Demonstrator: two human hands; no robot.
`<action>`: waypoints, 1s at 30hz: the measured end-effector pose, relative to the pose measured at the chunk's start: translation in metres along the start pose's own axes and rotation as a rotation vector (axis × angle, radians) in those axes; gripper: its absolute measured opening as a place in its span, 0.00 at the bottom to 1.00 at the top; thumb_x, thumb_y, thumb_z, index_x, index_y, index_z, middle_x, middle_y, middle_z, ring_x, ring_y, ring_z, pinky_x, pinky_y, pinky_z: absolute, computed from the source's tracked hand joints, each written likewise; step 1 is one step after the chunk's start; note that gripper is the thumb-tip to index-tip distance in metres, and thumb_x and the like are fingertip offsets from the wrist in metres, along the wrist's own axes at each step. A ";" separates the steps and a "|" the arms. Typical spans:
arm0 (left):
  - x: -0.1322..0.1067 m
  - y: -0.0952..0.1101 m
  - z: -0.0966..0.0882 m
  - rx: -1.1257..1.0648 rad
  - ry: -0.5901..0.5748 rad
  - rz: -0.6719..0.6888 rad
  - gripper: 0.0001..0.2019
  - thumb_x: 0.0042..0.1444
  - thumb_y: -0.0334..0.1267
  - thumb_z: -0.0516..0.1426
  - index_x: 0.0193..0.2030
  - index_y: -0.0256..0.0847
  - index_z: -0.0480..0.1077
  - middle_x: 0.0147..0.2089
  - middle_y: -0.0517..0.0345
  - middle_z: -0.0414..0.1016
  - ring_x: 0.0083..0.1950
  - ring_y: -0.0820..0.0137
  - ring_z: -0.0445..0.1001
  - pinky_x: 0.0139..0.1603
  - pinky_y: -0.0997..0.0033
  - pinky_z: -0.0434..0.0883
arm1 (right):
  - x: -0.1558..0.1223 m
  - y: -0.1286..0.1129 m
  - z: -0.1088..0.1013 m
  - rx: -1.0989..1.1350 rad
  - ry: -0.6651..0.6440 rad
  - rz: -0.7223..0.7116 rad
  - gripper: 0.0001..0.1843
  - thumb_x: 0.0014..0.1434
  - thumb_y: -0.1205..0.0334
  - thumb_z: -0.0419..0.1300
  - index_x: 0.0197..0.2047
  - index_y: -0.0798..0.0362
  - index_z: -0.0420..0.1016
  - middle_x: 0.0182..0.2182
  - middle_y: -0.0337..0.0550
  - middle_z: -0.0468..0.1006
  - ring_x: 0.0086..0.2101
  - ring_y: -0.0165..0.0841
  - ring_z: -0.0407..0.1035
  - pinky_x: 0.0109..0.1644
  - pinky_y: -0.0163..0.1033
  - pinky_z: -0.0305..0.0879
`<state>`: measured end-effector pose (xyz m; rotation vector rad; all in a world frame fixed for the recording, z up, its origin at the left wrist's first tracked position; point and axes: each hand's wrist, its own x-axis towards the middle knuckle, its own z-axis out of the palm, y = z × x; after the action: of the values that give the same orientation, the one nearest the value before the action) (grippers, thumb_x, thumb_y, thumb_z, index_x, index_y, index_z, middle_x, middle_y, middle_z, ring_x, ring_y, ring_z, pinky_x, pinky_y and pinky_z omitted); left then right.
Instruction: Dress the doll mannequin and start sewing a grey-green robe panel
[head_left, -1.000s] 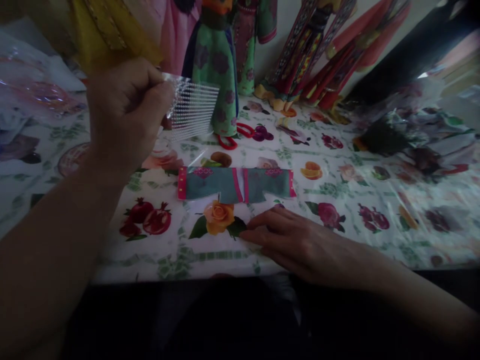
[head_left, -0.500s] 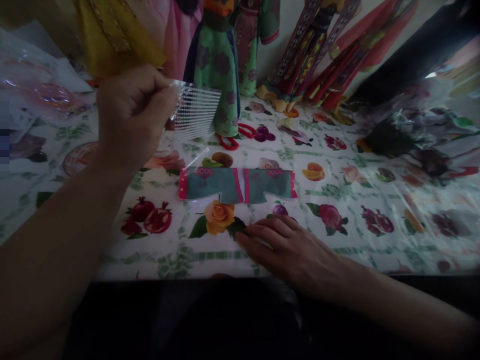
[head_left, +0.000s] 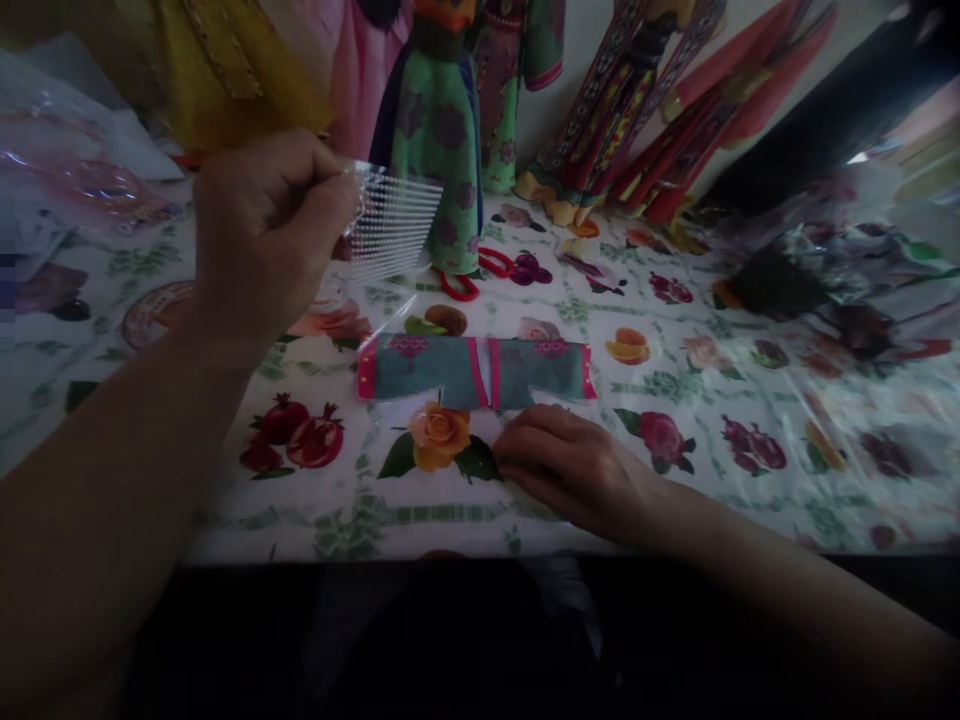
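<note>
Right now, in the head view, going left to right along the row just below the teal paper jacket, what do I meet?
Printed pomegranates → printed orange rose → right hand → printed pink rose → printed dark fruit

The small teal doll jacket (head_left: 472, 372) has hot-pink cuffs, pink centre stripes and pink diamond motifs. The white plastic tablecloth (head_left: 247, 500) carries printed roses, red pomegranates and orange slices. The clear sheet of silver dots (head_left: 394, 225) shows them in neat rows.
</note>
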<state>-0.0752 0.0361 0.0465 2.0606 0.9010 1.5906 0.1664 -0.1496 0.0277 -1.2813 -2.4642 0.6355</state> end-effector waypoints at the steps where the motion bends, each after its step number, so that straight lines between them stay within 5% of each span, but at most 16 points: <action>1: 0.000 0.000 0.000 0.003 -0.005 0.001 0.10 0.57 0.23 0.58 0.28 0.39 0.74 0.20 0.69 0.66 0.22 0.82 0.66 0.21 0.80 0.63 | 0.003 -0.002 -0.001 -0.013 -0.019 -0.008 0.10 0.70 0.63 0.52 0.47 0.55 0.73 0.40 0.49 0.75 0.40 0.34 0.71 0.44 0.39 0.69; 12: 0.000 0.000 -0.002 0.070 -0.006 -0.039 0.10 0.58 0.27 0.59 0.26 0.41 0.73 0.20 0.69 0.67 0.23 0.80 0.65 0.26 0.77 0.63 | 0.026 -0.010 0.000 -0.361 -0.206 -0.168 0.12 0.67 0.74 0.48 0.44 0.57 0.71 0.38 0.49 0.74 0.35 0.36 0.65 0.39 0.42 0.61; 19: 0.001 0.000 -0.004 0.039 -0.034 0.045 0.10 0.57 0.28 0.57 0.25 0.41 0.70 0.20 0.66 0.64 0.24 0.77 0.63 0.26 0.72 0.59 | 0.026 -0.019 0.005 -0.516 -0.175 -0.220 0.13 0.66 0.74 0.46 0.41 0.58 0.72 0.34 0.50 0.73 0.31 0.37 0.63 0.33 0.43 0.60; 23: -0.003 0.010 -0.007 0.071 -0.129 -0.030 0.10 0.61 0.32 0.54 0.28 0.42 0.68 0.24 0.65 0.65 0.26 0.75 0.64 0.29 0.71 0.61 | 0.028 -0.016 0.006 -0.483 -0.146 -0.225 0.09 0.64 0.74 0.50 0.38 0.55 0.70 0.33 0.46 0.72 0.30 0.35 0.64 0.32 0.42 0.61; 28: -0.016 0.027 0.000 0.005 -0.289 -0.004 0.09 0.62 0.31 0.52 0.30 0.39 0.67 0.25 0.64 0.66 0.27 0.75 0.64 0.28 0.74 0.62 | 0.032 -0.007 -0.046 -0.300 -0.025 -0.085 0.10 0.65 0.68 0.50 0.32 0.49 0.66 0.29 0.42 0.73 0.27 0.34 0.69 0.28 0.39 0.66; 30: -0.021 0.031 0.005 0.008 -0.360 0.087 0.10 0.63 0.31 0.50 0.31 0.38 0.67 0.27 0.62 0.68 0.29 0.75 0.66 0.31 0.73 0.64 | 0.036 -0.005 -0.079 -0.278 0.158 -0.070 0.03 0.63 0.62 0.54 0.36 0.45 0.67 0.28 0.41 0.73 0.25 0.35 0.69 0.25 0.39 0.67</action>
<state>-0.0657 -0.0004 0.0501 2.3178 0.6956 1.1969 0.1776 -0.1026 0.1001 -1.2776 -2.5149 0.1690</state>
